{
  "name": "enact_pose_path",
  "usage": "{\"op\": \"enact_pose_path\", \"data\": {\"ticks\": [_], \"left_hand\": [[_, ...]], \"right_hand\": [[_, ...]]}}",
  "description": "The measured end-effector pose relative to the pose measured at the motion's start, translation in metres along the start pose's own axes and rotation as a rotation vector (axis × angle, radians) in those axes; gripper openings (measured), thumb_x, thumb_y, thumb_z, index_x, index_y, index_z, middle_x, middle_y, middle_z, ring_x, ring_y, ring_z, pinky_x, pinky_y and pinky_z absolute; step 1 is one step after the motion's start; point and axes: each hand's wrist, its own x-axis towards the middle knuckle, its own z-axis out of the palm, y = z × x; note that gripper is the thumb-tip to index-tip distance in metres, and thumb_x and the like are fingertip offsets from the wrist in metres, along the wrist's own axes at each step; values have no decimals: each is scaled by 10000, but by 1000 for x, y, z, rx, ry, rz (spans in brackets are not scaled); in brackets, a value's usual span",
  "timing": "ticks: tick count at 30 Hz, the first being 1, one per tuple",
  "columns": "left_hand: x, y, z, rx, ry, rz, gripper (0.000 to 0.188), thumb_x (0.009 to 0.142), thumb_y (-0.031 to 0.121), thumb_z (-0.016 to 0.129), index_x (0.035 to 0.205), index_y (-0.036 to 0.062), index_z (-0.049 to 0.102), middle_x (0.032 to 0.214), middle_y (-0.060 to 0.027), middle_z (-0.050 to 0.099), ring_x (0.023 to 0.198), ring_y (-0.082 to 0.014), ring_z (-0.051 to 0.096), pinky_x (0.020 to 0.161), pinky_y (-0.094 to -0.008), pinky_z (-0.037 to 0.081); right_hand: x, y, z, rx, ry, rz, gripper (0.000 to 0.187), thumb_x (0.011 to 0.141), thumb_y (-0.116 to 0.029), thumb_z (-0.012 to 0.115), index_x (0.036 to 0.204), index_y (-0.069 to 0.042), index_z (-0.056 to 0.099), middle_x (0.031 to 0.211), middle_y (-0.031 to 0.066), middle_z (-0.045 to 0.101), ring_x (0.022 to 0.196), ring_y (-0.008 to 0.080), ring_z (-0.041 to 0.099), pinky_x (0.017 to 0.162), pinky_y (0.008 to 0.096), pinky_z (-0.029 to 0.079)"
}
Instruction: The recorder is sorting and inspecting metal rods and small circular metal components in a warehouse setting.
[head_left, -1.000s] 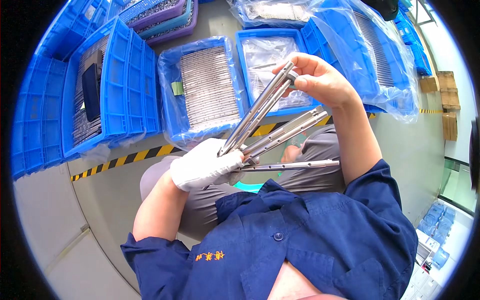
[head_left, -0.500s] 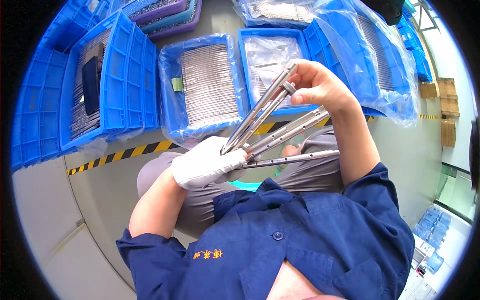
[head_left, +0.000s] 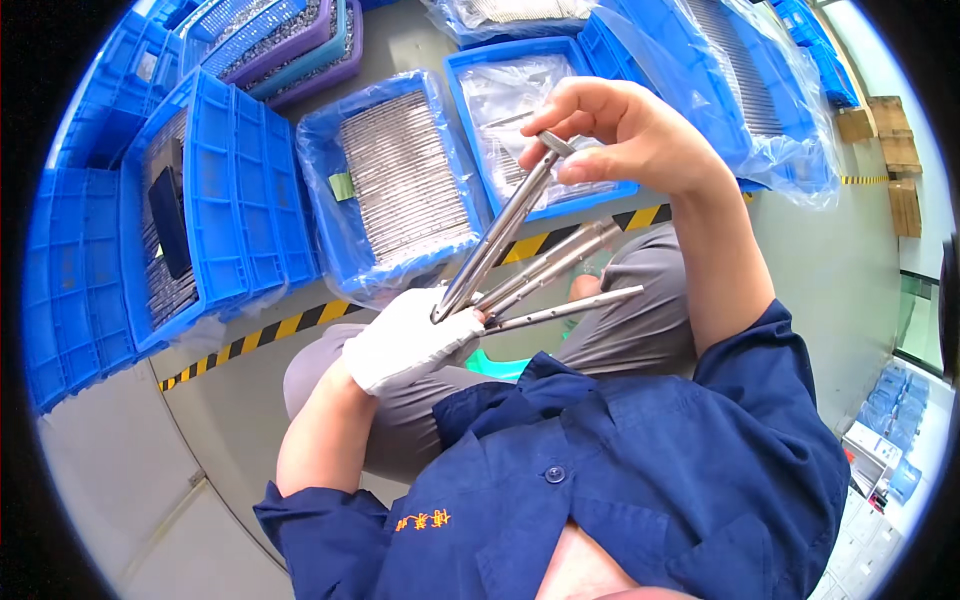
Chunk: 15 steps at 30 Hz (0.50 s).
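Several long silvery metal rods with small holes along their sides [head_left: 497,242] fan out from my left hand [head_left: 405,342]. That hand wears a white glove and is closed around their lower ends. My right hand [head_left: 650,135], bare, has its thumb and fingers about a small grey round piece with a ridged rim [head_left: 556,144]. This piece sits at the upper end of the leftmost rods; whether it goes into a rod cannot be made out. Lower on the right, one thinner rod [head_left: 570,309] points away from the bundle.
A blue crate lined with clear plastic [head_left: 309,190] holds rows of similar rods. Another lined blue crate [head_left: 462,110] stands beside it. Stacked blue crates [head_left: 235,190] rise at left, with a dark flat object [head_left: 170,222] inside. Black-and-yellow tape [head_left: 290,326] crosses the floor.
My right hand has moved up and slightly left with the ridged piece, now at the end of the leftmost rods. The rods in my left hand have shifted, and the view has turned slightly.
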Motion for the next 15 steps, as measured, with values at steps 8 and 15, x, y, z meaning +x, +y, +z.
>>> {"op": "enact_pose_path", "data": {"ticks": [8, 15], "left_hand": [[7, 3, 2, 27, 40, -87, 292, 817, 330, 533, 714, 56, 539, 561, 20, 470, 521, -68, 411, 481, -229, 349], [7, -8, 1, -347, 78, 61, 212, 797, 269, 556, 733, 71, 516, 546, 30, 443, 462, -52, 372, 421, -205, 288]], "right_hand": [[7, 16, 1, 71, -49, 50, 342, 703, -27, 645, 1025, -30, 528, 936, 129, 607, 922, 195, 572, 831, 313, 440], [-2, 27, -46, 502, 347, -72, 137, 815, -83, 534, 949, -56, 522, 916, 114, 596, 877, 194, 591, 771, 296, 491]]}}
